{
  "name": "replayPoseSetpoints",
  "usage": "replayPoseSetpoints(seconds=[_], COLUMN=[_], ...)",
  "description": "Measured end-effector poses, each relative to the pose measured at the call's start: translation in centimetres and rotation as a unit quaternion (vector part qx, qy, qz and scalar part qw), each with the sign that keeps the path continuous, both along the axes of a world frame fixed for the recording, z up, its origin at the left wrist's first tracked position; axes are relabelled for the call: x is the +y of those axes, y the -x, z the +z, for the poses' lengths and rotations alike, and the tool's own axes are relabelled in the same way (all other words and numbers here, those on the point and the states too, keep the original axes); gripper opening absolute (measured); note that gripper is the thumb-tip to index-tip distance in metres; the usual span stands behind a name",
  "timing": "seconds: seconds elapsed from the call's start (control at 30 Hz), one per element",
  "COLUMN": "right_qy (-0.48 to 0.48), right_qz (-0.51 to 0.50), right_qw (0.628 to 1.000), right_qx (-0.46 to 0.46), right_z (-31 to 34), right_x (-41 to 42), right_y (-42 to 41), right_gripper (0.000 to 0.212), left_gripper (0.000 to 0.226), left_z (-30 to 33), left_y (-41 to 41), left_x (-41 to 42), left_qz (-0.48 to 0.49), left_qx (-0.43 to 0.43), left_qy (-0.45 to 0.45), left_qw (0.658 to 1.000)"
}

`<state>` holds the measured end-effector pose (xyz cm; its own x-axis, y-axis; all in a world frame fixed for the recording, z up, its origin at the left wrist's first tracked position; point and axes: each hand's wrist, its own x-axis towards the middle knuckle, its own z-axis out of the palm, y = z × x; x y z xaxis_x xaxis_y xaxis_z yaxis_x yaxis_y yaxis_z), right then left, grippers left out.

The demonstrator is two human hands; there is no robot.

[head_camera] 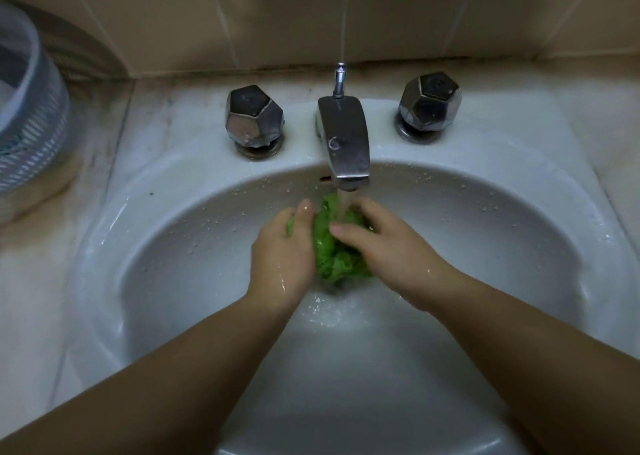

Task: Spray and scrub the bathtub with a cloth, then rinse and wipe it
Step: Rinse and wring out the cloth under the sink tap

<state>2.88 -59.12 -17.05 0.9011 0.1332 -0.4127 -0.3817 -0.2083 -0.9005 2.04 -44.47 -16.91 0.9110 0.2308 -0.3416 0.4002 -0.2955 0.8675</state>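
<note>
Under the running spout (346, 143), over the middle of a white basin (502, 233), a bunched green cloth (334, 250) sits wedged between two bare hands. Left hand (285, 257) on the cloth's left flank, back of the hand up and wet; its thumb lies along the cloth's upper left edge with the nail showing, a sliver of green visible just left of that thumb; the other fingers curl under or behind the cloth and cannot be seen. Right hand (391, 247) on the right flank, thumb laid across the front of the wad pointing left, remaining fingers wrapped over the top right of the cloth beside the stream. Both hands grip the cloth, which bulges out between them and below the right thumb. Water falls from the spout onto the cloth's top, close to the right fingers, and splashes in the bowl below the hands. Droplets dot the basin's rear wall. Two faceted metal tap handles, left (254, 117) and right (429, 103), flank the spout. Slatted pale basket (34, 122) on the counter at far left; beige wall tiles (277, 15) behind
</note>
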Motion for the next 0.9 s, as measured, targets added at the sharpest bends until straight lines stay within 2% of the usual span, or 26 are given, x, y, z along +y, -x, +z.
replayPoseSetpoints(seconds=[0.07, 0.1, 0.13, 0.27, 0.37, 0.47, 0.6, 0.63, 0.7, 0.73, 0.8, 0.9], right_qy=[0.114, 0.170, 0.201, 0.241, 0.253, 0.254, 0.270, 0.263, 0.235, 0.222, 0.194, 0.120], right_qz=[0.089, 0.112, 0.119, 0.081, 0.070, 0.051, 0.051, 0.046, 0.029, 0.018, -0.021, -0.093], right_qw=[0.988, 0.976, 0.968, 0.954, 0.947, 0.955, 0.952, 0.954, 0.962, 0.965, 0.973, 0.986], right_qx=[-0.055, -0.076, -0.095, -0.156, -0.184, -0.148, -0.136, -0.136, -0.138, -0.138, -0.126, -0.076], right_z=[-0.4, -0.6, -0.8, 0.1, 0.5, 0.3, -0.1, -0.1, -0.2, -0.4, -0.6, -0.9], right_x=[0.1, 0.2, 0.3, 0.5, 0.9, 1.0, 1.1, 1.1, 1.2, 1.3, 1.4, 1.2], right_y=[0.8, 1.0, 1.1, 0.8, 1.1, 0.8, 0.4, 0.3, 0.2, 0.2, 0.1, -1.0], right_gripper=[0.059, 0.064, 0.062, 0.034, 0.029, 0.023, 0.013, 0.016, 0.020, 0.019, 0.017, 0.031], left_gripper=[0.030, 0.028, 0.030, 0.051, 0.058, 0.034, 0.031, 0.038, 0.069, 0.064, 0.032, 0.023], left_z=[0.4, 0.5, 0.7, 0.9, 0.9, 0.3, -0.6, -0.3, 0.1, 0.3, 0.4, -0.2], left_y=[0.2, 0.2, 0.1, 0.0, -0.1, -0.5, -0.8, -0.8, -0.4, -0.2, -0.4, 0.1], left_x=[-0.9, -1.1, -1.3, -2.0, -2.3, -2.4, -2.6, -2.7, -2.7, -2.8, -2.8, -1.2], left_qz=[-0.024, -0.016, -0.007, 0.047, 0.024, -0.020, -0.054, -0.086, -0.156, -0.138, -0.055, -0.100], left_qx=[0.059, 0.087, 0.107, 0.159, 0.211, 0.173, 0.114, 0.102, 0.092, 0.086, 0.072, 0.065], left_qy=[0.080, 0.121, 0.159, 0.280, 0.336, 0.260, 0.120, 0.079, 0.004, 0.012, 0.095, 0.166], left_qw=[0.995, 0.989, 0.981, 0.946, 0.918, 0.950, 0.985, 0.988, 0.983, 0.987, 0.991, 0.979])
